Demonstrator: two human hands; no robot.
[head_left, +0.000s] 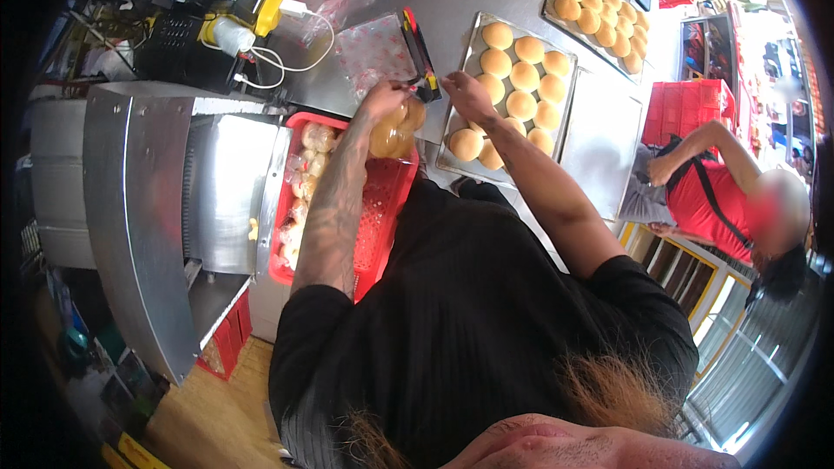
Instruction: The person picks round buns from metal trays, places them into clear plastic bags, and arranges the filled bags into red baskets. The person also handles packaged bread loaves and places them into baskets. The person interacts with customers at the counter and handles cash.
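Note:
My left hand (386,101) is closed around the gathered neck of a clear plastic bag of buns (396,132). The bag hangs below that hand, over the end of a red crate (376,208). Close by, at the table edge, stands a long black, red and yellow device (419,45), which looks like a bag-neck tape sealer. My right hand (470,97) is just right of the device's near end, its fingers pinched together; whatever they hold is too small to make out. Flat clear bags with a red print (375,50) lie left of the device.
A tray of golden buns (563,143) lies right of my right hand, with another bun tray (556,13) behind it. Bagged buns (300,187) fill the crate's left side. A metal machine (143,226) stands left. At far right is a person in red (708,204) beside red crates (686,108).

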